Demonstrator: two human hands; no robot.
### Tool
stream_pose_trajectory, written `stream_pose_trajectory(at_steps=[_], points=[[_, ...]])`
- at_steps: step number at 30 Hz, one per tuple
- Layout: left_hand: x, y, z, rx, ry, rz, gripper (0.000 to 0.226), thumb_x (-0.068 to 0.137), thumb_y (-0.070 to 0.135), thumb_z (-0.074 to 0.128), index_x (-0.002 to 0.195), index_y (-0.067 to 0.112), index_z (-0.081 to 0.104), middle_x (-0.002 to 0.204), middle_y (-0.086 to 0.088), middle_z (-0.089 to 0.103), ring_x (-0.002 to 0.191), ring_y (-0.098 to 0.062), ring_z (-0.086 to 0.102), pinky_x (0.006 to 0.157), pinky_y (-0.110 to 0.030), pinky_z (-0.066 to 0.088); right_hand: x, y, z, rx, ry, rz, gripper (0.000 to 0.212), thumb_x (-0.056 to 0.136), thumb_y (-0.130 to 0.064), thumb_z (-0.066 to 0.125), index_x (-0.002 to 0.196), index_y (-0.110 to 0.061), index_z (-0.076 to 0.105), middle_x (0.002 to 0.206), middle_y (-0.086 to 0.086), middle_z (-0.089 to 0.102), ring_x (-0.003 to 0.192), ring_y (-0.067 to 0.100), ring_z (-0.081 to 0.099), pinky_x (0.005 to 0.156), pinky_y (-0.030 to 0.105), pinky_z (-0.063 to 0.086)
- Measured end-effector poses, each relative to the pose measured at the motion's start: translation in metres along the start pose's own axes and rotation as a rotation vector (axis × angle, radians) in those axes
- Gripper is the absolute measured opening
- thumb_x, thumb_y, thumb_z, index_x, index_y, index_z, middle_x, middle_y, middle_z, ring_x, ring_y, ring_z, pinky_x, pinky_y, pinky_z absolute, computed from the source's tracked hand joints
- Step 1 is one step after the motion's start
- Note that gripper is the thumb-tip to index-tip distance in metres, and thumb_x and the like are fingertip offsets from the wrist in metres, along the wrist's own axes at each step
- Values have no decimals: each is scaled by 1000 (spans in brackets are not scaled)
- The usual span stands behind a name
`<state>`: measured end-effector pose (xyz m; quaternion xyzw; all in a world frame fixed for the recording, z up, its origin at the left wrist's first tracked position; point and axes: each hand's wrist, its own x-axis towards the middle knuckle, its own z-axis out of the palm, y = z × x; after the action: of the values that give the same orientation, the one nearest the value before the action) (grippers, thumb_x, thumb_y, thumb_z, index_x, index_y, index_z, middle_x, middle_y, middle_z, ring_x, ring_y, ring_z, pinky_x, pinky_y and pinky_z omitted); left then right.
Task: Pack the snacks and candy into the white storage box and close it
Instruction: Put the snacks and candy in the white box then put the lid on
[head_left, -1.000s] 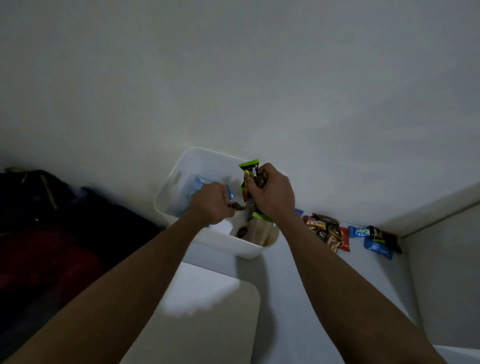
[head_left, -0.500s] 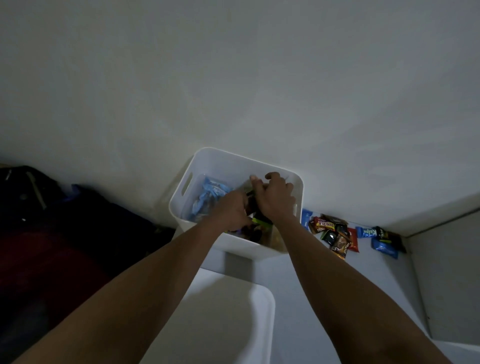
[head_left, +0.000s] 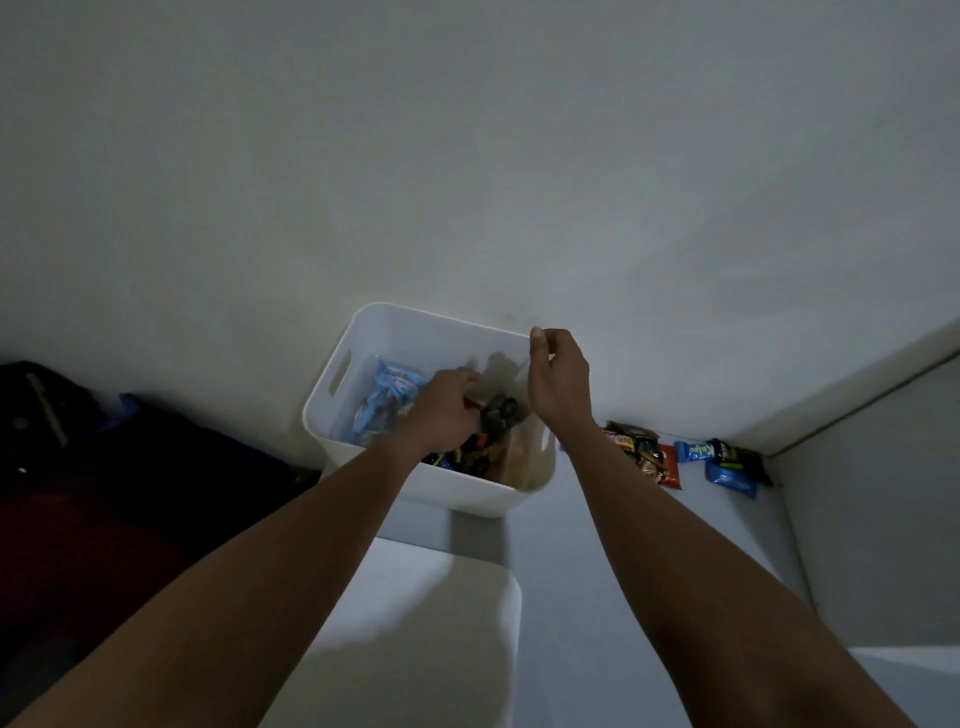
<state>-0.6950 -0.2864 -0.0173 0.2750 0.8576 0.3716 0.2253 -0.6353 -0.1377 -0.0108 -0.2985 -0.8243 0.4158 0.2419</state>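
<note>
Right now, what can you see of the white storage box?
The white storage box looks like plastic, with rounded corners and a slot handle in its left side. It stands open by the wall, holding blue packets and dark wrappers. The left hand reaches inside; the right hand is above its right rim.

One white box (head_left: 467, 493), one lid (head_left: 426, 623), two hands (head_left: 441, 415) (head_left: 558, 384), several loose snack packets (head_left: 667, 465).

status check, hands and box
Left hand in the box among snacks, grip unclear. Right hand above rim, empty. Packets outside, lid off.
</note>
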Motion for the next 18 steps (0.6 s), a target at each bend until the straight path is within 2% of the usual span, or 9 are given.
stream_pose_trajectory(at_steps=[3, 8, 12, 14, 18], points=[[8, 26, 18, 32, 95, 27, 53, 87, 18, 65, 137, 19, 48, 144, -7, 46, 130, -26, 45, 111, -36, 36, 2, 16, -30, -6, 53, 22, 28, 102, -33, 40, 110, -13, 59, 104, 0, 60, 97, 15, 56, 83, 28, 43], [17, 97, 60, 11, 256, 237, 46, 85, 21, 66, 129, 19, 55, 137, -4, 52, 125, -24, 47, 105, -35, 39, 1, 63, -89, -3, 101, 90, 24, 103, -25, 41, 109, -10, 58, 100, 0, 57, 93, 15, 54, 80, 24, 38], [30, 134, 120, 124, 133, 327, 48, 88, 28, 64, 134, 22, 51, 140, -1, 50, 129, -21, 43, 107, -39, 40, -1, 142, -129, -46, 127, 169, 23, 101, -28, 43, 107, -13, 59, 104, 4, 61, 100, 23, 57, 86, 35, 46], [37, 135, 153, 217, 30, 293, 55, 86, 30, 65, 137, 24, 47, 142, -2, 47, 131, -24, 42, 107, -42, 40, -5, 184, -146, -99, 115, 239, 26, 99, -31, 46, 111, -12, 60, 109, 8, 62, 106, 26, 56, 91, 39, 46], [51, 109, 212, 429, -120, 210, 75, 81, 36, 70, 146, 23, 35, 146, -5, 42, 131, -29, 39, 104, -41, 38, -11, 259, -182, -229, 58, 297, 40, 98, -37, 50, 125, -9, 56, 126, 16, 54, 120, 32, 47, 95, 38, 41]])
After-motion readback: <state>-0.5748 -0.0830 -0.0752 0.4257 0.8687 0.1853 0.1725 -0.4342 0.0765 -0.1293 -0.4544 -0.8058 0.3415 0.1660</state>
